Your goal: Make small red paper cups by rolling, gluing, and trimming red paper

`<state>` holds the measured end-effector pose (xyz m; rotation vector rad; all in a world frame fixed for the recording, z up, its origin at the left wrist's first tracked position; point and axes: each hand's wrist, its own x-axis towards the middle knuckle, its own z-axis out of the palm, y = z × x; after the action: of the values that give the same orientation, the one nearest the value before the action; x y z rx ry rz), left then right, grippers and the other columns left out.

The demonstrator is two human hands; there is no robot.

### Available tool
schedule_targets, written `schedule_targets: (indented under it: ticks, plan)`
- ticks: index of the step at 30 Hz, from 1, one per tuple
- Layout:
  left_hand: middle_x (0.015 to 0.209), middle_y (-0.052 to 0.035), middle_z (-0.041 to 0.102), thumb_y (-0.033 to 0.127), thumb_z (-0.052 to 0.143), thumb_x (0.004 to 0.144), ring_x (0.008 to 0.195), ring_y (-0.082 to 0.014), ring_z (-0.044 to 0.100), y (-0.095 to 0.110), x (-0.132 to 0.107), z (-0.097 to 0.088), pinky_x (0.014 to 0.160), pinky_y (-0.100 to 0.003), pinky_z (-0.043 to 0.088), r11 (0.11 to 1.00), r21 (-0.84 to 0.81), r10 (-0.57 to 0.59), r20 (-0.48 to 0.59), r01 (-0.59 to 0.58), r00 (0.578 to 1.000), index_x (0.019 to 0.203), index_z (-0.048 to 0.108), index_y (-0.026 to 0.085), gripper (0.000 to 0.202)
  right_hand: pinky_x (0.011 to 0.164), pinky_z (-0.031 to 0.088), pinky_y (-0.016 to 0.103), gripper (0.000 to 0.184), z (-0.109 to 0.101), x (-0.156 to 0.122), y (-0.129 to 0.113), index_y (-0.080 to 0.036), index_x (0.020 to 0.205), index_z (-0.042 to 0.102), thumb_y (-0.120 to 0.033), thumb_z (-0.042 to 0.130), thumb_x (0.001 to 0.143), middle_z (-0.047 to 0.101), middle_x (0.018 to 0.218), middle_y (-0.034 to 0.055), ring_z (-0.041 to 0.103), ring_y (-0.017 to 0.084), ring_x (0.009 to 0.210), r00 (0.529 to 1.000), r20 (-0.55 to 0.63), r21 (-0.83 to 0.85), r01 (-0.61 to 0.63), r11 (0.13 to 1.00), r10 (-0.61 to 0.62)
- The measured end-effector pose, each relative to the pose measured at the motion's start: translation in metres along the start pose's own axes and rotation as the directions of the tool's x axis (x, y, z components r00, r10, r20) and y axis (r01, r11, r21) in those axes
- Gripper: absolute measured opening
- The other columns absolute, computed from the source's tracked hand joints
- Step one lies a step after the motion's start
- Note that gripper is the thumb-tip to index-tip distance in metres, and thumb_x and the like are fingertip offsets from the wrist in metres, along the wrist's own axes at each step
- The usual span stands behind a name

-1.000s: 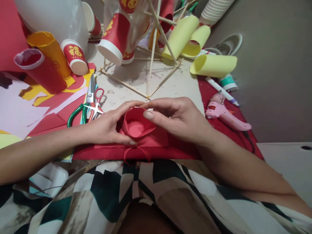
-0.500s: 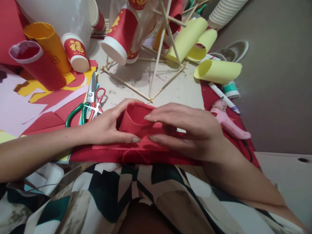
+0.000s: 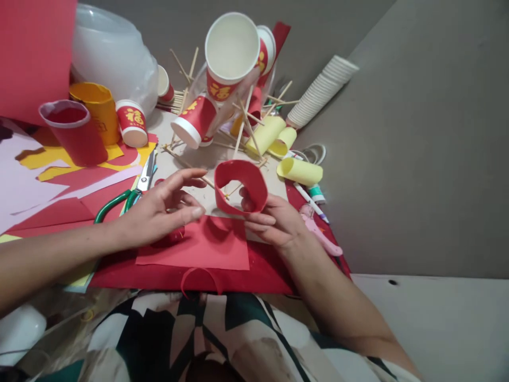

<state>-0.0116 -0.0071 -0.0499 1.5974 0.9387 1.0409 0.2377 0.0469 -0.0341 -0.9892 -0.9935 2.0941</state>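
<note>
A short red paper tube (image 3: 255, 183) is held up over the table, and I can see straight through its opening. My right hand (image 3: 278, 220) grips it from the lower right, some fingers reaching inside the rim and others outside. To the left of the tube, my left hand (image 3: 170, 207) is open, with thumb and fingers apart and not touching it. Below both hands lies a flat red paper sheet (image 3: 207, 246). Green-handled scissors (image 3: 142, 183) rest just beyond my left wrist. A small red item under my left hand is mostly hidden.
A wooden stick frame (image 3: 178, 157) stands behind the tube, with red paper cups (image 3: 220, 90) around it. Yellow paper tubes (image 3: 302, 171) and a pink glue gun (image 3: 324, 236) lie right. Red (image 3: 81, 140) and orange (image 3: 107, 114) cylinders stand left. A thin red strip (image 3: 199, 269) hangs at the front edge.
The red tube has been lifted off the sheet and turned so its opening faces me. My left hand has let go and moved left. The view has shifted to show more of the wall.
</note>
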Motion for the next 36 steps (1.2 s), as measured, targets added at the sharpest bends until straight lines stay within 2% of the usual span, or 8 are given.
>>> schedule_targets:
  ticks: [8, 14, 17, 20, 24, 27, 33, 36]
  plan:
    - [0.157, -0.0154, 0.043, 0.041, 0.087, 0.072, 0.147, -0.0312, 0.044, -0.006, -0.002, 0.008, 0.116, -0.043, 0.047, 0.957, 0.222, 0.188, 0.011, -0.186, 0.982, 0.157, 0.026, 0.032, 0.105, 0.034, 0.021, 0.011, 0.023, 0.008, 0.005, 0.019, -0.020, 0.085, 0.053, -0.030, 0.073, 0.078, 0.044, 0.052, -0.0125, 0.013, 0.000, 0.035, 0.989, 0.084, -0.073, -0.111, 0.991, 0.117]
    - [0.151, -0.0147, 0.051, 0.034, 0.086, 0.073, 0.133, -0.0295, 0.059, -0.002, -0.004, 0.010, 0.112, -0.039, 0.049, 0.935, 0.301, 0.189, 0.034, -0.190, 0.981, 0.151, 0.037, 0.024, 0.092, 0.035, 0.026, 0.016, 0.024, 0.009, 0.002, 0.031, -0.018, 0.079, 0.059, -0.036, 0.076, 0.080, 0.047, 0.044, -0.0098, 0.029, 0.004, 0.033, 0.990, 0.091, -0.210, -0.091, 0.973, 0.112]
    - [0.148, -0.0129, 0.054, 0.034, 0.084, 0.075, 0.126, -0.0284, 0.063, -0.001, -0.005, 0.010, 0.107, -0.039, 0.053, 0.945, 0.308, 0.095, 0.068, -0.111, 0.993, 0.151, 0.037, 0.024, 0.091, 0.048, 0.041, 0.018, 0.016, 0.007, -0.001, 0.030, -0.016, 0.083, 0.069, -0.029, 0.078, 0.079, 0.063, 0.055, -0.0041, 0.051, 0.008, 0.046, 0.992, 0.019, -0.506, 0.118, 0.854, -0.126]
    - [0.150, -0.0127, 0.053, 0.039, 0.082, 0.077, 0.130, -0.0300, 0.060, -0.002, -0.004, 0.009, 0.109, -0.040, 0.052, 0.936, 0.348, 0.005, 0.124, -0.048, 0.992, 0.155, 0.030, 0.024, 0.095, 0.067, 0.051, 0.025, 0.015, 0.004, -0.005, 0.024, -0.017, 0.086, 0.074, -0.032, 0.073, 0.083, 0.074, 0.078, 0.0013, 0.065, 0.014, 0.070, 0.895, 0.012, -0.774, 0.291, 0.563, -0.446]
    - [0.160, -0.0188, 0.042, 0.049, 0.081, 0.075, 0.141, -0.0358, 0.051, -0.002, -0.003, 0.008, 0.116, -0.047, 0.046, 0.912, 0.410, -0.090, 0.244, -0.019, 0.966, 0.160, 0.018, 0.020, 0.110, 0.060, 0.054, 0.029, 0.026, 0.003, -0.012, 0.020, -0.021, 0.097, 0.074, -0.045, 0.066, 0.092, 0.073, 0.080, 0.0018, 0.065, 0.016, 0.063, 0.830, 0.029, -0.784, 0.364, 0.503, -0.557]
    - [0.166, -0.0231, 0.029, 0.052, 0.081, 0.074, 0.151, -0.0385, 0.037, -0.001, -0.003, 0.007, 0.124, -0.051, 0.035, 0.858, 0.509, -0.099, 0.303, -0.073, 0.948, 0.162, 0.016, 0.013, 0.116, 0.082, 0.061, 0.036, 0.038, 0.005, -0.017, 0.023, -0.027, 0.115, 0.071, -0.057, 0.059, 0.095, 0.075, 0.113, 0.0054, 0.072, 0.022, 0.096, 0.752, 0.151, -0.743, 0.514, 0.428, -0.642]
    - [0.165, -0.0254, 0.031, 0.059, 0.076, 0.077, 0.151, -0.0401, 0.035, -0.006, -0.003, 0.011, 0.124, -0.054, 0.032, 0.799, 0.582, -0.056, 0.319, -0.149, 0.946, 0.160, 0.022, 0.009, 0.111, 0.117, 0.043, 0.055, 0.082, 0.007, -0.020, 0.031, -0.034, 0.160, 0.031, -0.071, 0.056, 0.091, 0.045, 0.160, 0.0093, 0.043, 0.033, 0.148, 0.536, 0.574, -0.641, 0.764, 0.067, -0.619]
    - [0.159, -0.0242, 0.042, 0.058, 0.074, 0.080, 0.145, -0.0411, 0.044, -0.008, -0.003, 0.012, 0.122, -0.060, 0.029, 0.736, 0.646, -0.053, 0.355, -0.203, 0.933, 0.156, 0.032, 0.012, 0.098, 0.121, 0.039, 0.053, 0.086, 0.008, -0.014, 0.035, -0.029, 0.160, 0.030, -0.061, 0.066, 0.089, 0.045, 0.159, 0.0130, 0.041, 0.031, 0.149, 0.508, 0.671, -0.642, 0.762, -0.081, -0.541]
